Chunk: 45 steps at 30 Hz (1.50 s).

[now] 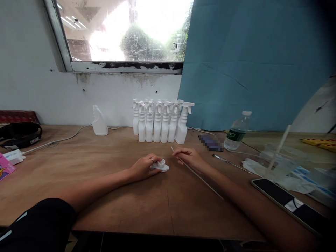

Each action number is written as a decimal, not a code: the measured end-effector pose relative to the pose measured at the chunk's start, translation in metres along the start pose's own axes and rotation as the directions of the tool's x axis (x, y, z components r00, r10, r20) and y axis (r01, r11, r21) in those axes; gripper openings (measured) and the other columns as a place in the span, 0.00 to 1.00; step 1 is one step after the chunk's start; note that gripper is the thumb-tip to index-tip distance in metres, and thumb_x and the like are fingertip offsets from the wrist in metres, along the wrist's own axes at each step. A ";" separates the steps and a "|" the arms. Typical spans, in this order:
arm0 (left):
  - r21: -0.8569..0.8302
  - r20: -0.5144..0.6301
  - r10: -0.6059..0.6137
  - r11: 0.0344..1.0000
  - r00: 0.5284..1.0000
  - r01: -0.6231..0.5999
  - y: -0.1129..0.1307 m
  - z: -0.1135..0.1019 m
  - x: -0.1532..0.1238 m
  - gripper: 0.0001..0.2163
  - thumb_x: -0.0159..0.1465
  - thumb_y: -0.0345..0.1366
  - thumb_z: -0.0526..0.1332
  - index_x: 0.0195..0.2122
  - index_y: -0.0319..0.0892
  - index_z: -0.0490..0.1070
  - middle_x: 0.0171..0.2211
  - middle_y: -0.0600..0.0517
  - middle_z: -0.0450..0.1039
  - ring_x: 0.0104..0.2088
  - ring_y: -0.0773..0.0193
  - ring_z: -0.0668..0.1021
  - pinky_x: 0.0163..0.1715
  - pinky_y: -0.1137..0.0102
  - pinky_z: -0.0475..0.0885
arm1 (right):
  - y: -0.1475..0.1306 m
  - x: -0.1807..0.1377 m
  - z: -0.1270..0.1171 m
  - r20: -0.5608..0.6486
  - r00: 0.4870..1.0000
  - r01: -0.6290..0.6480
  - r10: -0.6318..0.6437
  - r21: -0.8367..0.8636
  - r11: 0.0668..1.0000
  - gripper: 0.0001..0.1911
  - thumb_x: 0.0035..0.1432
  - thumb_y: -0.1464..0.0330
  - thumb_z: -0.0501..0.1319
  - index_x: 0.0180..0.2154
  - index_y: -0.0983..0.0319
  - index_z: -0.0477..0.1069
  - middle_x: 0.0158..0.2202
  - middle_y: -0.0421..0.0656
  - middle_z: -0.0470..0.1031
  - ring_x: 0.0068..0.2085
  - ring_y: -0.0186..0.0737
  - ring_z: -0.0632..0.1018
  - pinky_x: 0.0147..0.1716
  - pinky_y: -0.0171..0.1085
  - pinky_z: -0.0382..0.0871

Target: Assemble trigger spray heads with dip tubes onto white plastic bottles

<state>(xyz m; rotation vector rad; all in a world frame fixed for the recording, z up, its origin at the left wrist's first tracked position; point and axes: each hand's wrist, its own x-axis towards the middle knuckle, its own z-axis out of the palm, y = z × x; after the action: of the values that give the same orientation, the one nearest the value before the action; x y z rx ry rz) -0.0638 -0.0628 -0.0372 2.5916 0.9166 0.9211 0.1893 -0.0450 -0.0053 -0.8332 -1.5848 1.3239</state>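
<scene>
My left hand [144, 167] rests on the wooden table [105, 189] with its fingers closed on a white spray-trigger head [161, 165] that lies on its side. Just to the right, my right hand [189, 157] pinches a thin clear dip tube [202, 179] near its upper end; the tube runs down and to the right across the table under my forearm. The tube's tip is a few centimetres from the trigger head, not touching it. Behind both hands stands a cluster of several white spray bottles [160, 122] with triggers fitted. A single white bottle without a trigger [99, 121] stands further left.
A clear water bottle [237, 131] and a metal tool [228, 161] lie right of the hands. Clear bags with tubes [283, 157] and a dark phone [291, 204] fill the right side. A white cable [52, 142], black headset [19, 134] and pink packet [5, 168] sit left.
</scene>
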 end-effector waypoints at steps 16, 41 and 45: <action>0.050 -0.010 0.164 0.985 0.986 -0.163 0.002 -0.003 0.000 0.12 0.64 0.43 0.60 0.43 0.41 0.69 0.36 0.49 0.73 0.35 0.64 0.75 0.35 0.73 0.68 | 0.004 -0.006 0.018 -0.077 0.945 0.278 -0.317 -0.317 0.907 0.12 0.58 0.58 0.62 0.33 0.61 0.74 0.29 0.41 0.72 0.33 0.38 0.73 0.37 0.38 0.67; -0.158 0.064 -0.025 0.987 0.998 0.035 0.006 0.003 -0.003 0.24 0.60 0.45 0.65 0.53 0.45 0.59 0.43 0.51 0.74 0.41 0.62 0.77 0.41 0.71 0.70 | -0.012 -0.016 0.045 0.207 0.927 0.376 -0.314 -0.536 0.756 0.12 0.66 0.59 0.53 0.35 0.58 0.65 0.29 0.40 0.70 0.30 0.38 0.72 0.32 0.36 0.65; -0.178 0.070 -0.090 0.979 0.993 0.101 0.005 0.004 -0.003 0.21 0.57 0.45 0.66 0.46 0.44 0.61 0.39 0.54 0.72 0.36 0.64 0.76 0.36 0.71 0.69 | -0.014 -0.017 0.047 0.223 0.916 0.400 -0.334 -0.578 0.711 0.11 0.64 0.60 0.56 0.32 0.58 0.66 0.30 0.41 0.69 0.32 0.39 0.70 0.32 0.37 0.64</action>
<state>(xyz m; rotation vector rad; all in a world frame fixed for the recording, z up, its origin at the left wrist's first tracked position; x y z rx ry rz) -0.0605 -0.0689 -0.0401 2.3870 0.8884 0.8518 0.1526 -0.0813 0.0026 -0.7666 -2.1828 0.5514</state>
